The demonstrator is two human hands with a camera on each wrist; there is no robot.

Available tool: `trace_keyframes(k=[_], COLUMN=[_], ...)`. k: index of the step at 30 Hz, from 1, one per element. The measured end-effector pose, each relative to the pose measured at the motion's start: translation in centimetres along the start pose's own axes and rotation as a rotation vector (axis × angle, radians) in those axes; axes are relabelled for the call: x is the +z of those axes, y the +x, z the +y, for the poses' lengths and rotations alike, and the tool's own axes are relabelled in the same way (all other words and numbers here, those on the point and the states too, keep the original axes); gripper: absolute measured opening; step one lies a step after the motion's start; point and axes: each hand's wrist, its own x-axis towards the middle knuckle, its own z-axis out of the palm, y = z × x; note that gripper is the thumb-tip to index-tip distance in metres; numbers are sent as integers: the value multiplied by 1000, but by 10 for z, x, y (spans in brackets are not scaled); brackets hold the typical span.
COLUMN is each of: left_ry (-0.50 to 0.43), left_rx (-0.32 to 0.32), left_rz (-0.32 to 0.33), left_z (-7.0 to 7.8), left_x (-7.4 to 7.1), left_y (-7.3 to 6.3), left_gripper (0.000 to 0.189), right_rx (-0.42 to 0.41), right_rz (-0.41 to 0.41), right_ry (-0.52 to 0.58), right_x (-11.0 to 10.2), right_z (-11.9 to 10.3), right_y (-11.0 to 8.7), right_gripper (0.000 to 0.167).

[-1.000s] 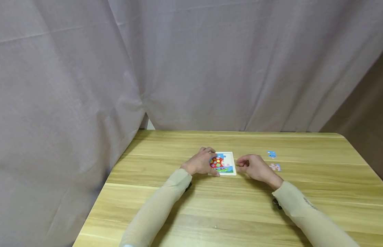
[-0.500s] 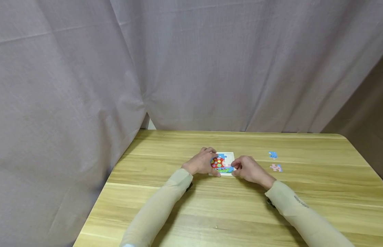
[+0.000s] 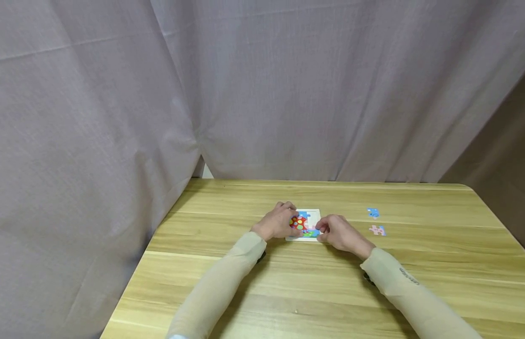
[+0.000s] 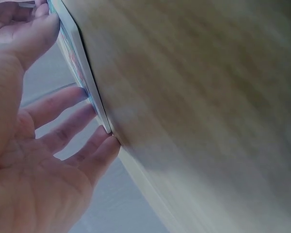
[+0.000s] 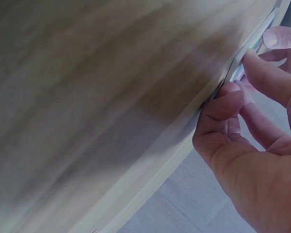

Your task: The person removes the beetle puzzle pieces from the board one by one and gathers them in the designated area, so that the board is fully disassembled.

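A small jigsaw puzzle board [image 3: 301,238] with a white frame lies on the table in the head view. Its picture shows a red cap with coloured dots, and bare white backing [image 3: 314,215] appears at the upper right. My left hand [image 3: 279,222] rests over the board's left side, fingers spread along the edge and thumb on the picture. At the right edge my right hand [image 3: 339,232] has curled fingers and pinches the lower right corner area. Right of it lie two loose pieces, a blue jigsaw piece [image 3: 373,213] and a pink and blue jigsaw piece [image 3: 377,230].
The wooden table [image 3: 262,292] reaches back to a hanging grey curtain [image 3: 271,103]. Sleeved forearms cross the table's front from both sides. In the left wrist view, the board's edge [image 4: 89,73] runs beside the fingers.
My right hand has moved left from beside the board onto its right edge. My left thumb has shifted from the near edge up onto the picture. The loose pieces stay in place.
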Motion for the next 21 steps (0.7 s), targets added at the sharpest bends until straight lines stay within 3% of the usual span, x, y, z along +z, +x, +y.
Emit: trace_keyframes(k=[21], left_ry=[11], left_rx=[-10], left_rz=[19], left_z=[2], left_x=[0], left_y=[0], left_gripper=[65], right_rx=[11], right_rz=[17], right_ry=[100], right_x=[2], right_z=[0], right_y=[-2], right_gripper=[27])
